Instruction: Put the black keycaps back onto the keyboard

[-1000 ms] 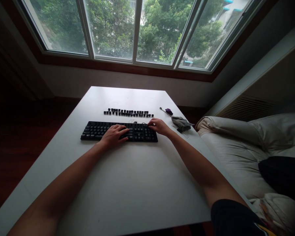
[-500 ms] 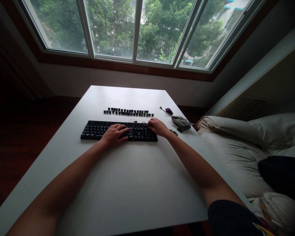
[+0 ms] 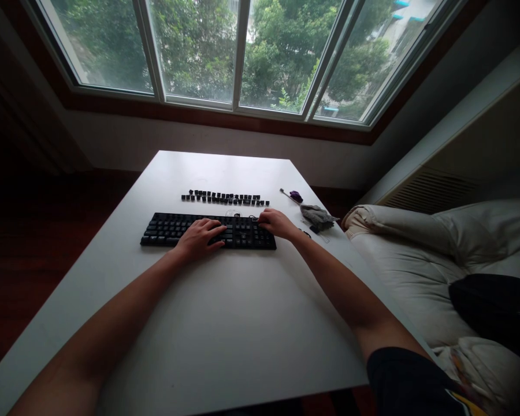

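A black keyboard (image 3: 173, 228) lies across the middle of a white table (image 3: 225, 323). My left hand (image 3: 197, 238) rests flat on its middle keys, fingers stretched out and pointing right. At the keyboard's far right corner, my right hand (image 3: 275, 223) is curled, fingertips pinched down on a key there; what they hold is too small to make out. Behind the keyboard, several loose black keycaps (image 3: 223, 198) lie in rows.
Right of the keyboard lie a grey cloth (image 3: 317, 215), a purple-headed tool (image 3: 295, 196) and a small dark item near the table's right edge. A white cushioned seat (image 3: 420, 260) with a dark object stands right of the table. Windows run along the far wall.
My right hand has shifted slightly left along the keyboard's far right corner. My left hand has stayed put on the keys.
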A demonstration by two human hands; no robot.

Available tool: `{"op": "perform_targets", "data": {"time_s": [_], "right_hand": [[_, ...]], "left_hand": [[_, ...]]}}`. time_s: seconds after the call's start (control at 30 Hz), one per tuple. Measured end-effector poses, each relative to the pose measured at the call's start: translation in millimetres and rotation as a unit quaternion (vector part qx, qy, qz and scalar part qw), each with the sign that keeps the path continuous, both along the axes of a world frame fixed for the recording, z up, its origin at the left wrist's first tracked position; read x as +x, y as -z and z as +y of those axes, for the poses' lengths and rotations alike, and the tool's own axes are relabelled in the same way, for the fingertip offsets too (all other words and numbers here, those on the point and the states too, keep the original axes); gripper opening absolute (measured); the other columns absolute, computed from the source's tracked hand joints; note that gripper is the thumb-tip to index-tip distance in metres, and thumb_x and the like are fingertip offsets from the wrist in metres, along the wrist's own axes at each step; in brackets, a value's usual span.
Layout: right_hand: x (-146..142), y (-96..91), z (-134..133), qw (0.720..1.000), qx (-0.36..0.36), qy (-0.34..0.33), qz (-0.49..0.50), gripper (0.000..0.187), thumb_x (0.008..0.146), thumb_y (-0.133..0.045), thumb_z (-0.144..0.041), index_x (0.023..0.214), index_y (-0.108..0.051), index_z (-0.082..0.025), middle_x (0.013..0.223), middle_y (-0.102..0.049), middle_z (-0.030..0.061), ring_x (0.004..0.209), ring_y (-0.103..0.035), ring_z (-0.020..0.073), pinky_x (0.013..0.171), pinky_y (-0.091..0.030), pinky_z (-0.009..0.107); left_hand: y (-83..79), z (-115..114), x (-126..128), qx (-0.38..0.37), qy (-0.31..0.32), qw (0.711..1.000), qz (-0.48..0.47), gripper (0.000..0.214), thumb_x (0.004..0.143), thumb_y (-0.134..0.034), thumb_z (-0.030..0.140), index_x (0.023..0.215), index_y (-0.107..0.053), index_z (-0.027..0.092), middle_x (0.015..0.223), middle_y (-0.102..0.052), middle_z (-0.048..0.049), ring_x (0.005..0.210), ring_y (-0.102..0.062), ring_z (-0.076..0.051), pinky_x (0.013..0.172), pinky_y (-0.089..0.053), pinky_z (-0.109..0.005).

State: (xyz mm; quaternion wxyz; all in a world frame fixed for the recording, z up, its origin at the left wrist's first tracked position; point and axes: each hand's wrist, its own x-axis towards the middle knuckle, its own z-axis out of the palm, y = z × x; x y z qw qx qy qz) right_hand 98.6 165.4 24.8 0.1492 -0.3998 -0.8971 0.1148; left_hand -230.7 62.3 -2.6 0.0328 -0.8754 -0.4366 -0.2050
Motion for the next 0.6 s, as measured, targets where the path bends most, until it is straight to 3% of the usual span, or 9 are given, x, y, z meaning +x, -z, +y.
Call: {"op": "perform_targets", "data": {"time_s": [0.13, 0.33, 0.47, 0.6], "right_hand": [[10, 5.1, 21, 0.998, -0.04, 0.01, 0.054, 0.014, 0.092, -0.065, -0.031, 0.094, -0.075, -0.021, 0.093, -0.072, 0.0035, 0.081, -0.064, 0.0169, 0.076, -0.05, 0.029], [16, 29.8, 68, 0.973, 0.077, 0.201, 0.078, 0.022, 0.089, -0.062, -0.024, 0.11, -0.069, -0.019, 0.098, -0.069, 0.0074, 0.092, -0.061, 0.0225, 0.083, -0.05, 0.036], [11, 42.1, 86, 0.969, 0.078, 0.234, 0.032, 0.03, 0.089, -0.065, -0.022, 0.119, -0.065, -0.022, 0.11, -0.066, 0.01, 0.101, -0.059, 0.0251, 0.084, -0.05, 0.036], [7, 43.6, 89, 0.967, 0.082, 0.242, -0.002, 0.019, 0.094, -0.058, -0.018, 0.109, -0.069, -0.021, 0.109, -0.067, 0.0124, 0.1, -0.059, 0.0267, 0.083, -0.048, 0.036]], "left_hand": [[-0.2, 0, -1, -0.002, 0.001, 1.0, -0.004, 0.05, 0.097, -0.053, 0.053, 0.141, -0.058, 0.03, 0.138, -0.059, -0.0094, 0.124, -0.053, -0.031, 0.106, -0.043, -0.052], [-1.0, 0, -1, -0.005, -0.001, 1.0, -0.002, 0.051, 0.097, -0.053, 0.054, 0.143, -0.056, 0.031, 0.14, -0.058, -0.009, 0.125, -0.052, -0.031, 0.107, -0.043, -0.051], [-1.0, 0, -1, -0.009, -0.001, 1.0, -0.004, 0.051, 0.097, -0.054, 0.053, 0.143, -0.056, 0.031, 0.14, -0.058, -0.0091, 0.125, -0.053, -0.031, 0.107, -0.042, -0.051], [-1.3, 0, 0, -0.009, -0.002, 1.0, -0.004, 0.051, 0.097, -0.054, 0.053, 0.143, -0.057, 0.031, 0.14, -0.058, -0.009, 0.125, -0.053, -0.031, 0.108, -0.042, -0.051]]}}
